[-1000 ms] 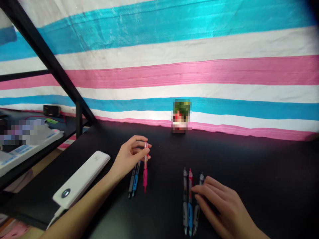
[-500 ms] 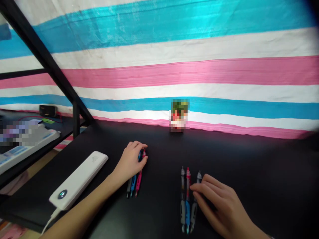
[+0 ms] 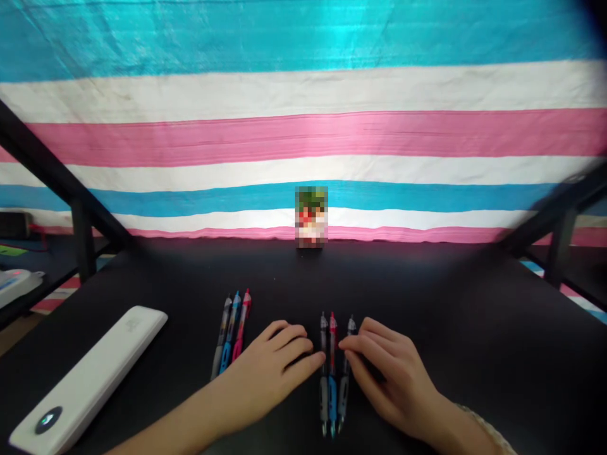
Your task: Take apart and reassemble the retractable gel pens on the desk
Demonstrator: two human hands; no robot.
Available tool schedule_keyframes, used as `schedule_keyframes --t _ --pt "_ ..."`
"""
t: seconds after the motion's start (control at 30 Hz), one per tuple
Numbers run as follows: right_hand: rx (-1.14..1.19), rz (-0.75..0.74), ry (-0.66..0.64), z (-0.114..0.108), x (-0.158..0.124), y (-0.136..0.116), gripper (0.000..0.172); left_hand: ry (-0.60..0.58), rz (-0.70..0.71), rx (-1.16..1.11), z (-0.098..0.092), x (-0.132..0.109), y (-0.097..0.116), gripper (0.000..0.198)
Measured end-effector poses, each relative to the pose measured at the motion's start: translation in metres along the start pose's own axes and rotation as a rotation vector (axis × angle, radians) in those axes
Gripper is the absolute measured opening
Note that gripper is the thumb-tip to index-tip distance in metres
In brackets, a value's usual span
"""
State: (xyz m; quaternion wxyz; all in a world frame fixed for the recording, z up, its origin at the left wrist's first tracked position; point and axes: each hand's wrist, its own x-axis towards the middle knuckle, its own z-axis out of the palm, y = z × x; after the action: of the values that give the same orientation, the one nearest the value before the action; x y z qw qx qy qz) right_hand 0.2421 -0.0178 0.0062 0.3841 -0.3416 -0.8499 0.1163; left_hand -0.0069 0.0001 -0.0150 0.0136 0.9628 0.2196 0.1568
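Observation:
My left hand [image 3: 279, 360] has its fingers spread, and its thumb tip meets the grey pen [image 3: 324, 395] on the left of the right-hand group. Beside that lies a pen with a red top and blue grip [image 3: 332, 395]. My right hand [image 3: 393, 373] has thumb and forefinger closed on the dark grey pen [image 3: 344, 385] at the group's right side; the fingertips partly cover it. Left of my left hand lie another grey pen [image 3: 222, 335], a blue pen [image 3: 232, 328] and a pink pen [image 3: 243, 322], their lower ends hidden by my arm.
A white power bank [image 3: 95, 379] lies on the black table [image 3: 190, 272] at the left. A small blurred picture-like item [image 3: 312, 218] stands at the back edge before a striped sheet [image 3: 303, 133]. Black slanted bars [image 3: 61, 177] rise at both sides.
My left hand has left the pens on the left and moved right to the other group. My right hand stays at the dark grey pen. The view has turned to the right.

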Motion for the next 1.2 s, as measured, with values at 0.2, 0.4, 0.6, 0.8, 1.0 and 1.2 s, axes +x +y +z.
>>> schedule_keyframes --t 0.2,0.4,0.6,0.8,1.0,1.2 --pt "-0.002 0.004 -0.006 0.0 0.0 0.0 0.017 0.033 0.067 0.072 0.001 0.003 -0.001 0.027" --pt "-0.009 0.016 -0.028 -0.001 0.001 0.0 0.017 0.075 0.09 0.052 0.002 0.005 -0.002 0.021" --pt "-0.048 0.025 -0.168 -0.003 -0.001 -0.001 0.015 0.218 0.013 0.041 -0.013 0.002 -0.006 0.027" --pt "-0.165 -0.038 -0.19 0.002 -0.003 0.001 0.021 0.265 -0.009 0.108 -0.011 -0.008 -0.005 0.03" --pt "-0.234 -0.095 -0.148 0.007 -0.005 0.005 0.022 0.179 -0.041 0.099 0.0 -0.008 0.002 0.027" --pt "-0.259 -0.13 -0.102 0.012 -0.009 0.006 0.02 0.129 -0.206 -0.31 -0.003 -0.007 0.015 0.033"
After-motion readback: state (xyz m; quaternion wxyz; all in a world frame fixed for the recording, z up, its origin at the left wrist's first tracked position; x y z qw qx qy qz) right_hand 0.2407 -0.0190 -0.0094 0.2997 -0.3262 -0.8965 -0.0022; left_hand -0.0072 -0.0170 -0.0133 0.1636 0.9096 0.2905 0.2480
